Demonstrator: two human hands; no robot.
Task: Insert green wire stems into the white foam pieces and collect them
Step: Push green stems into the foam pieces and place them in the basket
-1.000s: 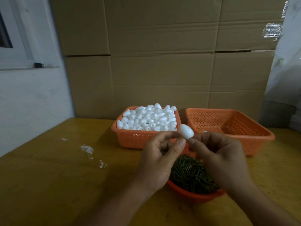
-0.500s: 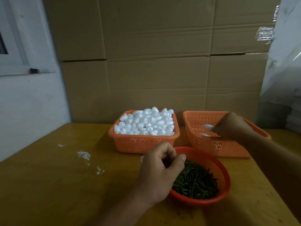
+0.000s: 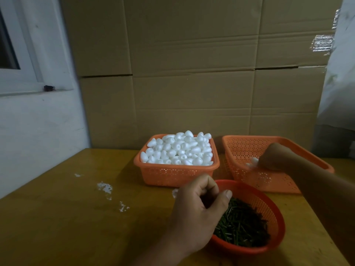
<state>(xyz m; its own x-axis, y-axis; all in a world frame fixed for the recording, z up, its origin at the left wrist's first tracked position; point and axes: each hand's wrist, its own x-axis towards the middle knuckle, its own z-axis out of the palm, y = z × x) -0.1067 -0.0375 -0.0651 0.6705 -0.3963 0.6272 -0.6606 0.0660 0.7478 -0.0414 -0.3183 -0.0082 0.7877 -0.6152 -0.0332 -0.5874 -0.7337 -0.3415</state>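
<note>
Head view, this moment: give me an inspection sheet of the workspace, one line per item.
Surface: wooden table, white crumbs on it.
Job's things: left basket heaped with foam pieces; right basket holds a few finished pieces; round red basket of green wire stems.
Clutter: nothing seen beyond crumbs.
Grippers: left hand curled over the stems, hold unclear; right hand inside right basket at the pieces.
Cables: nothing seen.
Surroundings: cardboard boxes behind, window left.
</note>
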